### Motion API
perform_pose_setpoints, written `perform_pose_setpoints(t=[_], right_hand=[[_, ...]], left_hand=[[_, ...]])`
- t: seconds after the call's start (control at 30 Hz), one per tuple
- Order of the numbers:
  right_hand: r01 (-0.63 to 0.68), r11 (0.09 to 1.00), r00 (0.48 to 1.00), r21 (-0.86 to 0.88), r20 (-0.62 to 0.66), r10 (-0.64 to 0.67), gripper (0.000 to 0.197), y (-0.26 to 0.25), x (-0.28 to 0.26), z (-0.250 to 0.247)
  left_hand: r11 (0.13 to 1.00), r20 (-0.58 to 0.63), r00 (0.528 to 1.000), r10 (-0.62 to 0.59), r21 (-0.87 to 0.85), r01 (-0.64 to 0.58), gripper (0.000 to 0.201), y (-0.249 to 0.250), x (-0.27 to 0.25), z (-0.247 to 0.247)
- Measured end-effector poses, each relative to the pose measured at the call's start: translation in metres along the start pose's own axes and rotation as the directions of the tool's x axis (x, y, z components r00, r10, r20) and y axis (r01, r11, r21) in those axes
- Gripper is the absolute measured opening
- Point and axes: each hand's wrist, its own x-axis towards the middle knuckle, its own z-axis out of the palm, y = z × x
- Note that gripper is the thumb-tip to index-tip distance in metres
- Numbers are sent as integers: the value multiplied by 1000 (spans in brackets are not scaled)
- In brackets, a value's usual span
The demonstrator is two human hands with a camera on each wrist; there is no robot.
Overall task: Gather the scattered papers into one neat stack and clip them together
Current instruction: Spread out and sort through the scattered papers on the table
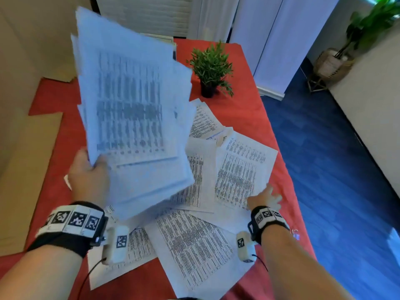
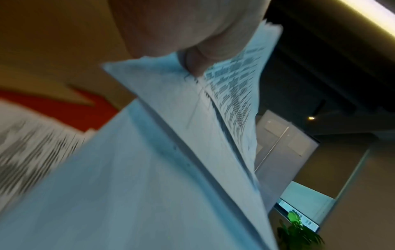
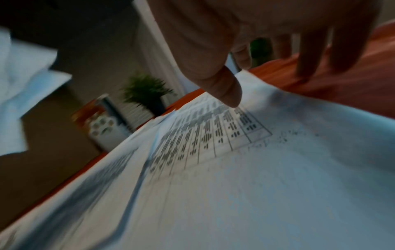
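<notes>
Papers around the two hands

Held sheaf [image 1: 134, 109] rises above the left hand [image 1: 88, 176]; loose sheets [image 1: 194, 245] lie between both hands; potted plant [image 1: 211, 70] beyond; possibly a clip [image 1: 296, 234] right of the right hand [image 1: 265, 198].

Printed papers, partly gathered, partly scattered.
A fanned, uneven bundle of sheets [image 1: 132, 109] is raised upright above the red tabletop; loose printed sheets [image 1: 194, 245] lie flat and overlapping beneath it. A small clip [image 1: 296, 234] lies near the right edge.

Black wristbands [image 1: 65, 237], checkered marker tiles; seemingly white camera pods [image 1: 115, 244], thin cable
</notes>
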Motion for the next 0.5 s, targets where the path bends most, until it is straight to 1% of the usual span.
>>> perform_pose_setpoints(t=[0.07, 0.13, 0.2, 0.27, 0.33, 0.37, 0.43, 0.47, 0.5], right_hand=[[-44, 988, 999, 148, 8, 43, 75, -1, 8, 1], [-57, 966, 998, 252, 45, 47, 69, -3, 12, 0], [-47, 965, 993, 257, 120, 17, 53, -5, 15, -2], [11, 970, 985, 241, 162, -51, 35, -7, 14, -5], [92, 973, 985, 212, 123, -120, 28, -6, 13, -6], [135, 970, 984, 202, 90, -156, 23, -5, 10, -6], [201, 962, 975, 184, 57, -214, 8, -7, 4, -6], [221, 956, 971, 190, 46, -234, 15, -7, 2, -6], [244, 950, 966, 197, 36, -256, 18, -9, -2, -6]], left_hand=[[995, 117, 989, -89, 64, 82, 20, -11, -9, 15], [975, 207, 956, -208, 119, 186, 21, -31, -17, 32], [943, 278, 909, -310, 213, 257, 22, -53, -21, 49], [907, 336, 860, -385, 312, 284, 22, -65, -24, 62], [897, 400, 824, -401, 355, 264, 15, -65, -27, 74], [903, 434, 817, -381, 364, 228, 10, -63, -29, 79], [921, 474, 816, -330, 351, 168, 12, -59, -29, 88], [924, 489, 811, -320, 350, 154, 11, -58, -29, 93], [923, 501, 806, -315, 360, 136, 9, -56, -29, 97]])
